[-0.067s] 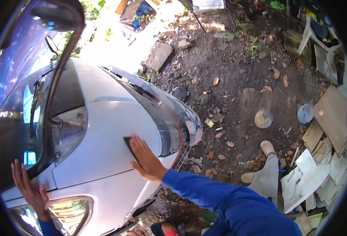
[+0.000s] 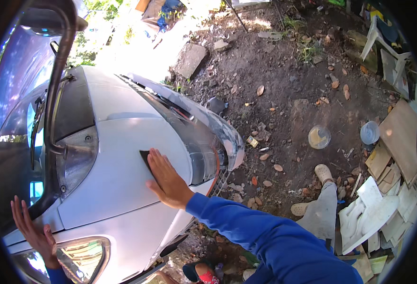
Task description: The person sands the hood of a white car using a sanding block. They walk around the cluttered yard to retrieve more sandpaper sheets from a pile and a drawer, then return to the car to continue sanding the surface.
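My right hand [image 2: 167,177] lies over a thin black piece of sandpaper [image 2: 145,157], pressing it against the matte white body panel [image 2: 111,170] of a vehicle. Only the paper's far left edge shows past the fingers; the palm covers the rest. Farther left, my left hand [image 2: 34,232] rests with fingers spread on the vehicle's side, beside the windscreen corner and above the side window [image 2: 83,255]. It holds nothing.
A black mirror arm [image 2: 52,109] rises at the panel's left; the headlight [image 2: 201,163] lies right of my right hand. On the dirt are two clear plastic tubs [image 2: 319,137], leaves and stones. Broken boards [image 2: 367,213] pile at right. Another person's leg [image 2: 201,272] shows at the bottom.
My right hand has slid slightly left and away from me over the panel, carrying the sandpaper. My left hand stays on the vehicle; the whole view has shifted a little.
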Available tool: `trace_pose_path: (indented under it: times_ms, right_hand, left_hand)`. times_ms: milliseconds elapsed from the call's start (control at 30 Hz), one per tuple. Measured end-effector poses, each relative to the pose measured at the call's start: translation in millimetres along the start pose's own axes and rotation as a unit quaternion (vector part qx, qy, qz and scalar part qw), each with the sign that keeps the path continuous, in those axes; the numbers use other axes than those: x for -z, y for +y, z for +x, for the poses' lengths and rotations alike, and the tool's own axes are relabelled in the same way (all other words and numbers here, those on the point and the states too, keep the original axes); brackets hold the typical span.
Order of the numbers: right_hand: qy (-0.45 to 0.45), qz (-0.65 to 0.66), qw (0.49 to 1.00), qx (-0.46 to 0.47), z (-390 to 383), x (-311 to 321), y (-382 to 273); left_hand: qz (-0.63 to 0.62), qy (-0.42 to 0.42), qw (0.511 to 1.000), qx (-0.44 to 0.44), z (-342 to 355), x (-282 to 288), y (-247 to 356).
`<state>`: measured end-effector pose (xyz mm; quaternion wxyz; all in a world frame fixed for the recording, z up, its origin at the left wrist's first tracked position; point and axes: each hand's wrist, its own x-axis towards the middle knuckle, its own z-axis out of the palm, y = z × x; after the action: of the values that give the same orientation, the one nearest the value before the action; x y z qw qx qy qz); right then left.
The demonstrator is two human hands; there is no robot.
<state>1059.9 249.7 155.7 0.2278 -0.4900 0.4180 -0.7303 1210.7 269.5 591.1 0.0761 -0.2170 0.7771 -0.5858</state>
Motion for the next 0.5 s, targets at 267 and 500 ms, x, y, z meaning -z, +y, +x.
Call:
trace_pose_path:
  times_ms: [267,500]
  right_hand:
    - [-0.026,0.014,1.000,0.002,-6,-2,-3]
    - [-0.035,0.022,0.999,0.002,-35,-10,-12]
  left_hand:
    - [-0.004,-0.018,1.000,0.003,1,0,-1]
    - [-0.009,-0.002,1.000,-0.009,-2,-1,-5]
